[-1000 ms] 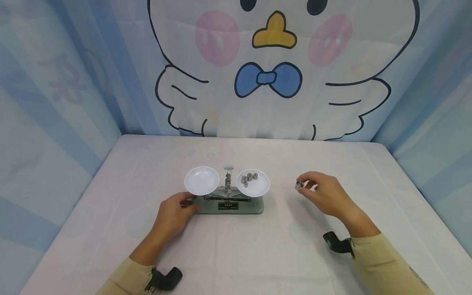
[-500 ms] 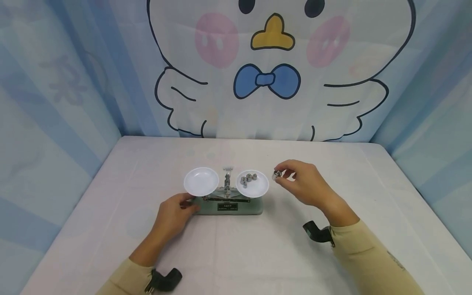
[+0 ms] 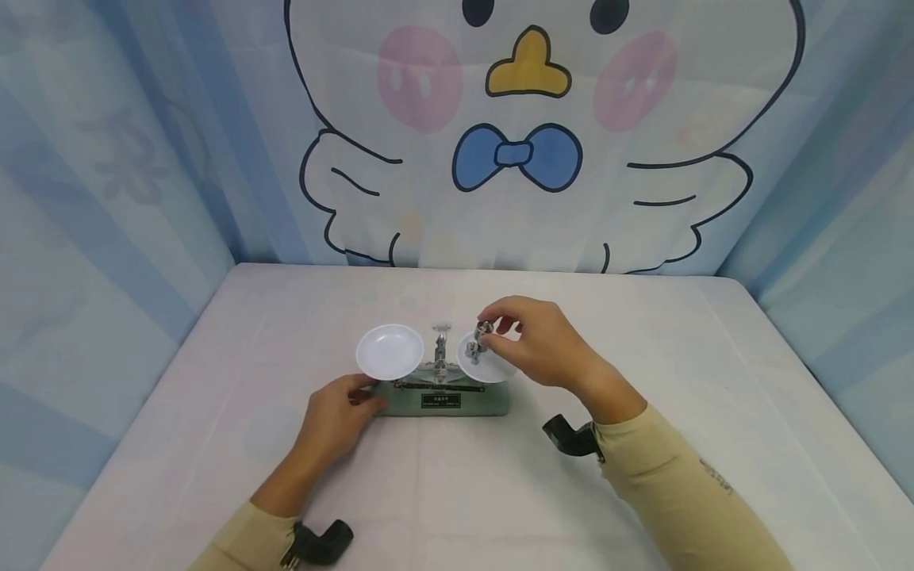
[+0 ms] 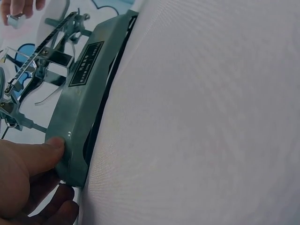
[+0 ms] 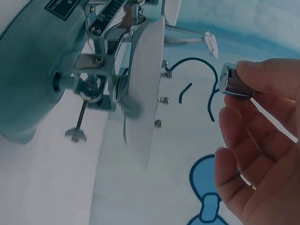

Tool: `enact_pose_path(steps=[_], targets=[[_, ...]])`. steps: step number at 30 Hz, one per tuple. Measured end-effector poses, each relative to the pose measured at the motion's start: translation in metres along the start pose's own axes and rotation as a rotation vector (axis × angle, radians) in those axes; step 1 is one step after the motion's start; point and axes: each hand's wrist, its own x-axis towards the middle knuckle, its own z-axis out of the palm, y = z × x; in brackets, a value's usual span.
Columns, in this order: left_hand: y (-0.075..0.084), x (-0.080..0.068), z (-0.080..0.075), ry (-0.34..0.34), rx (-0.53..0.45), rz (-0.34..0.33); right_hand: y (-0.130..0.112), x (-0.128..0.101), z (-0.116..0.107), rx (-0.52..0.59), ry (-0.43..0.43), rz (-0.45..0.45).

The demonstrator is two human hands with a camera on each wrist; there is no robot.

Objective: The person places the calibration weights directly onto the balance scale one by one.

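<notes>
A green balance scale (image 3: 407, 403) with two white pans stands on the table. My left hand (image 3: 334, 416) grips the left end of its base; in the left wrist view the thumb (image 4: 55, 144) lies on the green casing with fingers curled behind the end. My right hand (image 3: 543, 342) pinches a shiny cylindrical metal weight (image 5: 234, 84) between thumb and fingers, held above the right pan (image 3: 494, 369). A few smaller metal weights (image 3: 472, 350) sit on that pan, partly hidden by the hand. The left pan (image 3: 389, 352) holds nothing.
A white cloth covers the table (image 3: 443, 492). Behind it hangs a curtain (image 3: 528, 222) with a cartoon bird print, and blue curtains close off both sides. Each sleeve carries a black wrist camera mount (image 3: 571, 436).
My right hand has moved left with the metal weight, from beside the scale to above the right pan. The left hand stays on the base.
</notes>
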Motion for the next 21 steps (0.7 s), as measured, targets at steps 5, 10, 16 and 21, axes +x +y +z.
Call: enact_pose_path(steps=[5,10,16,21], targets=[[0.001,-0.001,0.0,0.001,0.007,0.002,-0.013,0.01,0.009,0.014,-0.014,-0.058],[0.001,-0.001,0.0,0.003,0.009,0.005,-0.025,0.018,0.016,0.029,-0.032,-0.085],[0.002,-0.001,0.0,0.0,0.022,0.008,-0.039,0.03,0.023,0.02,-0.062,-0.107],[0.0,-0.001,-0.001,-0.006,0.019,0.008,-0.05,0.043,0.031,-0.028,-0.103,-0.096]])
